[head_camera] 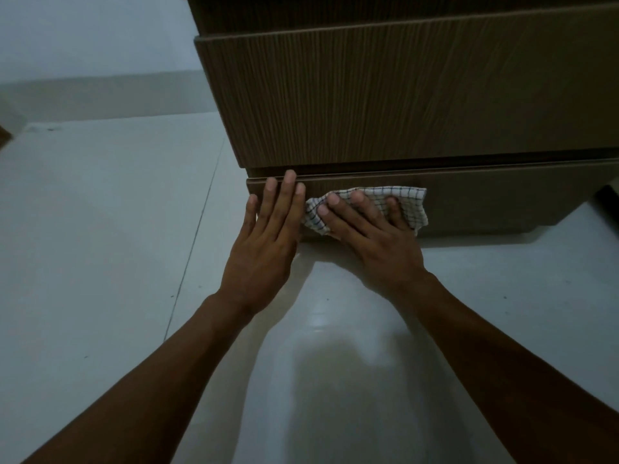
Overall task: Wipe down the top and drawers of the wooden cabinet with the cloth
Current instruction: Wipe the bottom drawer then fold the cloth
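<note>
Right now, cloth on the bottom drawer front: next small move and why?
Probably slide the right hand and the checked cloth rightward along the bottom drawer front. The cloth sits near the drawer's left end, and most of that face to its right lies uncovered. The left hand rests flat at the left corner, seemingly bracing.

both arms stretched forward and down
left hand flat, fingers straight together; right hand palm down, fingers spread.
</note>
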